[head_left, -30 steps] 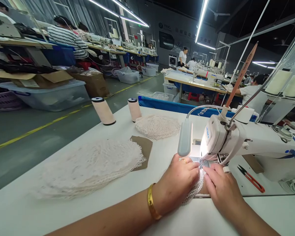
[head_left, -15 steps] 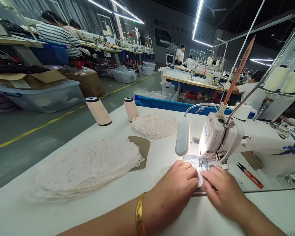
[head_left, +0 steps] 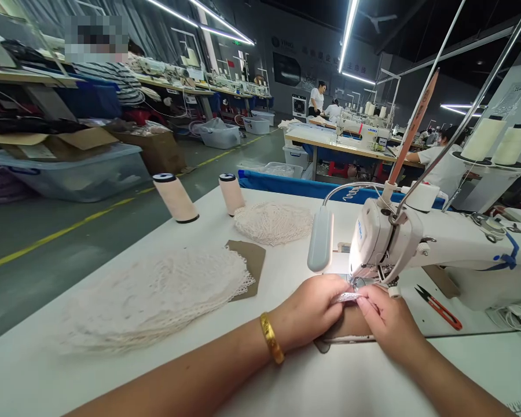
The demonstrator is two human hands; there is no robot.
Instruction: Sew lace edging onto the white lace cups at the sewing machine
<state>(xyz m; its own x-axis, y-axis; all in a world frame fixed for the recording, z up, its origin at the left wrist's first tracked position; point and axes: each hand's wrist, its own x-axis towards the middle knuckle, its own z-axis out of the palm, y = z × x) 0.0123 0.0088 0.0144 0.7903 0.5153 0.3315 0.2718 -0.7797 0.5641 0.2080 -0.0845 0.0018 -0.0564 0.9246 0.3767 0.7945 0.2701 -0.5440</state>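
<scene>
Left of the sewing machine (head_left: 377,237), the large lace stack (head_left: 156,295) is seen off-white, scallop-edged. By its needle, a white lace piece (head_left: 346,297) — narrow, folded-looking, openwork — is pinched by the left hand (head_left: 312,307) and the right hand (head_left: 388,321).

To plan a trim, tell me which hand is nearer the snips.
Right. The right hand pinches the lace just left of the snips; the left hand pinches it farther left.
</scene>
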